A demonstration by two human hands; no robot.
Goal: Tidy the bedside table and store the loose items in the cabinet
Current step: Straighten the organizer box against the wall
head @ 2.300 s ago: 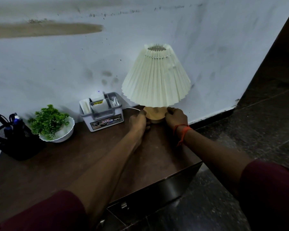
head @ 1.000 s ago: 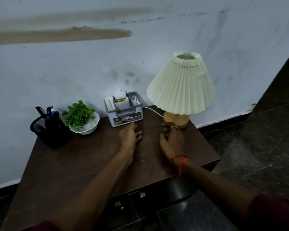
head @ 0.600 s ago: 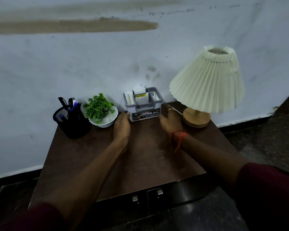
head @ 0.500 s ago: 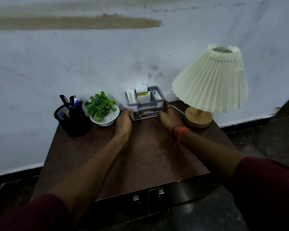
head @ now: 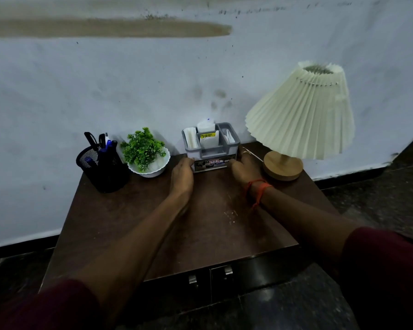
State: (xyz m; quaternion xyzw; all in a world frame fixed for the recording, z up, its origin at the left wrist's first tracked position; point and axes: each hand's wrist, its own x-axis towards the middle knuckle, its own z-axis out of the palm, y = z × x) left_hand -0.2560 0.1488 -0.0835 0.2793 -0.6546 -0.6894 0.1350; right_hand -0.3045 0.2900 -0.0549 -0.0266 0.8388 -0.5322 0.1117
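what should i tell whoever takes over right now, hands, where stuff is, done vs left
Left hand and right hand press on either side of the grey organizer box, which sits on the bedside table at the wall.
Black pen holder, plant bowl and lamp stand along the back edge.
Cabinet doors are closed; whether anything is stored cannot be told.
Left: finish placing the organizer box.

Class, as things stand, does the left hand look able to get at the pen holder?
Probably yes: the left hand is by the organiser; the pen holder stands leftward, with bare table between.
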